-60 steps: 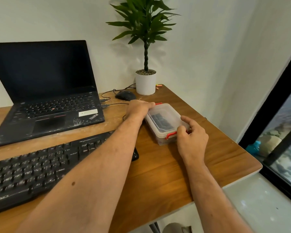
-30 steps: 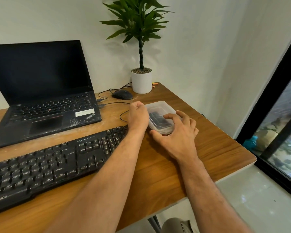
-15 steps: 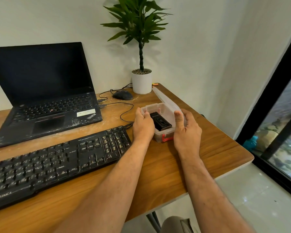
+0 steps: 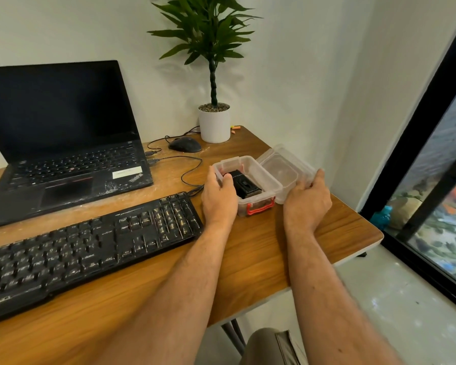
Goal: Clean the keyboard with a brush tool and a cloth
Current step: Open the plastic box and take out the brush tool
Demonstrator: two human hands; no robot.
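Your left hand (image 4: 219,196) grasps the box (image 4: 250,185) near the surface's right edge; your right (image 4: 308,198) holds its lid (image 4: 282,169). Steady the box, lift the tool (image 4: 245,185) straight out; keyboard (image 4: 84,248) lies left.

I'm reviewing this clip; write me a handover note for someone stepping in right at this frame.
Left hand grips the near-left side of the clear plastic box, thumb over the rim.
Right hand holds the lid, off the box and just right of it.
A black case lies inside the box.
The keyboard sits untouched on the desk.
Done: box opened. Left: take out the tools, brush, then wipe. No cloth visible.
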